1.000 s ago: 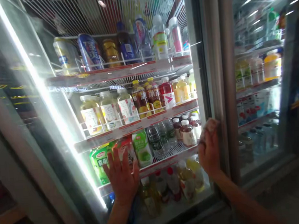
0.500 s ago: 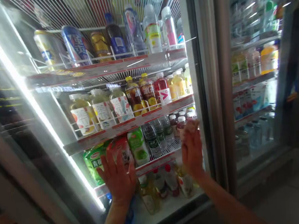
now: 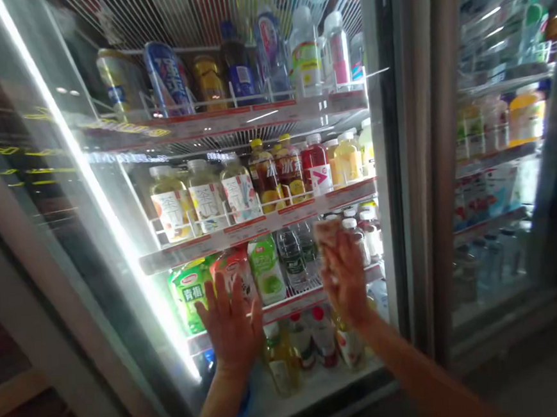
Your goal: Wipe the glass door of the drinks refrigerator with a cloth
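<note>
I face a lit drinks fridge behind a glass door [image 3: 90, 204]. My left hand [image 3: 230, 331] lies flat on the glass with fingers spread, in front of the green and red cartons [image 3: 191, 295] on the third shelf. My right hand [image 3: 346, 283] presses a small pale cloth [image 3: 327, 232] against the glass, in front of the white-capped bottles [image 3: 365, 234] near the door's right side. The fingers bend over the cloth, which is blurred.
Shelves hold cans [image 3: 167, 79] on top, tea and juice bottles [image 3: 205, 201] below, water bottles [image 3: 291, 252] and more bottles [image 3: 324, 336] at the bottom. A dark door frame [image 3: 393, 161] separates a second fridge door [image 3: 496, 153] on the right. A bright light strip [image 3: 88, 185] runs down the left.
My right hand with the cloth has slid left across the glass, from the door frame to in front of the water bottles. The left hand stays flat in the same spot.
</note>
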{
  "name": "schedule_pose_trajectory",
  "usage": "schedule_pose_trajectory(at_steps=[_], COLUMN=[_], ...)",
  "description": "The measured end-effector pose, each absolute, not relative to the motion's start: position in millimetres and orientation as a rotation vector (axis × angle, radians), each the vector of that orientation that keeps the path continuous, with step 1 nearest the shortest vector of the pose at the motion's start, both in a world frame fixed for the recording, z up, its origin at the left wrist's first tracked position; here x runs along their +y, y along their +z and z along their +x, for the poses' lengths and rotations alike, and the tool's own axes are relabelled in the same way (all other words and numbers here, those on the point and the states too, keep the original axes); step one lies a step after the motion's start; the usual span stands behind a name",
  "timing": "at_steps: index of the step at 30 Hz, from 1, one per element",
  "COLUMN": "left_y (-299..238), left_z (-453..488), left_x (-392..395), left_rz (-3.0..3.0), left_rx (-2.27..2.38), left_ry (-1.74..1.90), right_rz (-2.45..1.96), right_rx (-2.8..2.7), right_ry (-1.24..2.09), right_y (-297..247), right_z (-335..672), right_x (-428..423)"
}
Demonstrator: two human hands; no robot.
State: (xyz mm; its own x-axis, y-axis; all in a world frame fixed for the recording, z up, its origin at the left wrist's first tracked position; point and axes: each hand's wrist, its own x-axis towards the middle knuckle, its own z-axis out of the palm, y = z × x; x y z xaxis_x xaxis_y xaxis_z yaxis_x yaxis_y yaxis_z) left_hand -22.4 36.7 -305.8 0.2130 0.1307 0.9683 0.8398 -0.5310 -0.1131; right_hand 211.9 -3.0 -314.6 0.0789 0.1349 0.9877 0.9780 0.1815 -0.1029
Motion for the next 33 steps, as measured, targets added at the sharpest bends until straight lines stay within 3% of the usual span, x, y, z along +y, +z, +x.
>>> schedule_pose_trajectory(at_steps=[3,11,17,23,29,33], left_y=[-306,-308,-309,-295,-258,-258], left_z=[-27,-24,-26,-36,-45,-48], left_x=[35,36,36,31,48,53], left_rz=[-1.826,-1.811,-1.802,-1.865,-1.710,-1.725], left_rx=[-0.870,-0.879,-0.868,-0.891,-0.961,-0.938], left_ry=[-1.316,-1.334,-1.326,-1.389,-1.482,-1.407], right_rz=[-1.104,-1.135,-1.115,-1.100,-1.080,-1.086], right_rx=[-1.325,-0.865,-1.350,-0.835,-1.390,-1.102], right_ry=[-1.021,-1.070,-1.143,-1.100,-1.158,-1.166], right_y=[-303,-246,-262,-248,-264,-250], right_z=[195,282,221,280,207,248], right_x=[-1,5,9,14,12,11])
